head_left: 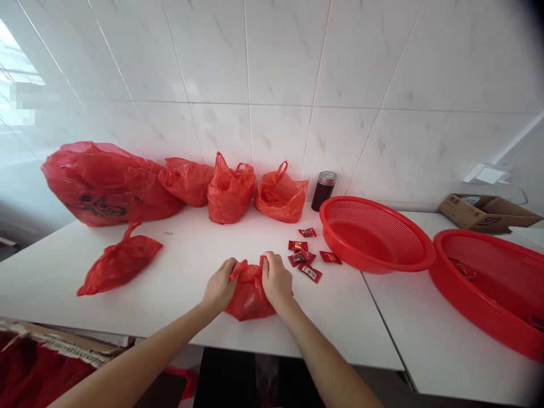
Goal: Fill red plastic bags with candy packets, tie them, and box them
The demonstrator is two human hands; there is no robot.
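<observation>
Both hands grip the gathered top of a red plastic bag (pixel 250 303) near the table's front edge. My left hand (pixel 221 285) is closed around one end of the bag's top, and my right hand (pixel 276 279) pinches the other end. The bag's body bulges below and between them, resting on the white table; its contents are hidden. Just right of my right hand lie several small red-wrapped packets (pixel 301 257). A closed red plastic bag (pixel 121 265) with a knotted top lies on the table to the left.
Along the tiled wall stand a large red bag (pixel 114 187) and smaller red bags (pixel 232 195). Beside them is a dark flask (pixel 323 191). On the right are a red basket (pixel 376 235), a larger red basket (pixel 476 306) holding some packets, and a cardboard box (pixel 488 214).
</observation>
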